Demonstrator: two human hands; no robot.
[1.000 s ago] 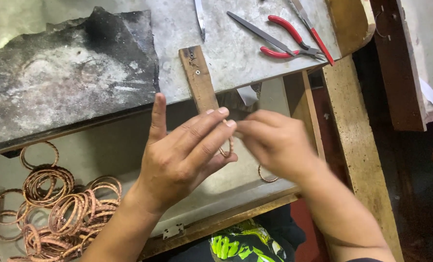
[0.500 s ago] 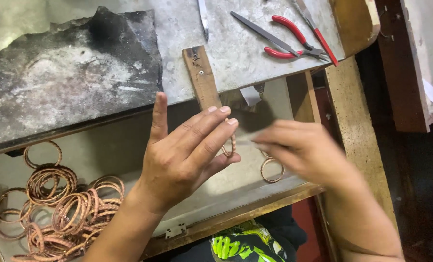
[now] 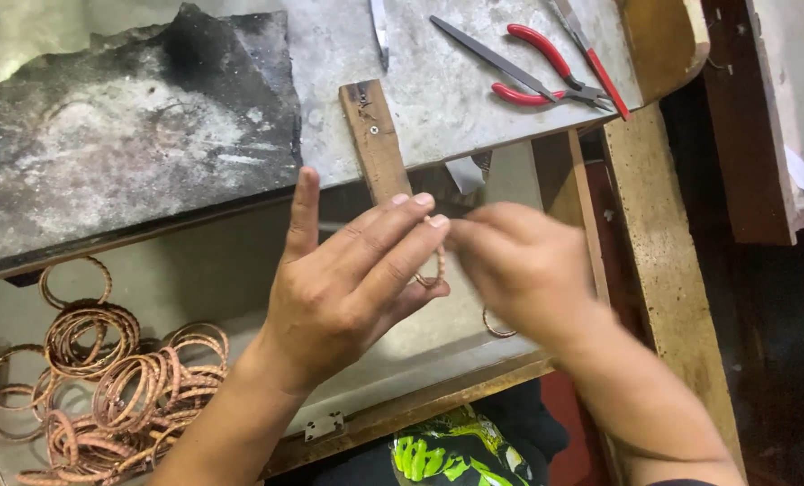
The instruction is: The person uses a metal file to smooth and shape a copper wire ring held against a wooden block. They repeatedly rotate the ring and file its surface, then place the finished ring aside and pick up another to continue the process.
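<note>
Desk (image 3: 474, 81): grey, scuffed metal top, filling the upper part of the view. Dark charred slab (image 3: 123, 135) resting on its left half, ash-white patches across the face. Open drawer tray (image 3: 204, 270) below the desk edge, pale floor. Heap of copper-coloured twisted bangles (image 3: 114, 396) piled in the tray's left corner, many overlapping, a few loose rings at the edges.

Wooden peg (image 3: 375, 135) projecting from the desk edge toward the body, screw visible near its far end; lower end hidden behind fingers.

Left hand (image 3: 348, 288): fingers extended, pinching one copper bangle (image 3: 436, 265) between thumb and fingertips, just below the peg. Right hand (image 3: 528, 270): motion-blurred, fingers curled toward the same bangle, touching the left fingertips; grip itself not readable. Second bangle (image 3: 496, 326) partly showing under the right palm, mostly hidden by it; held or lying in the tray, cannot tell.

Red-handled pliers (image 3: 546, 72) on the desk top right, beside a dark flat file (image 3: 483, 52). Small metal blade (image 3: 379, 27) at the top edge, well apart from both hands.
</note>
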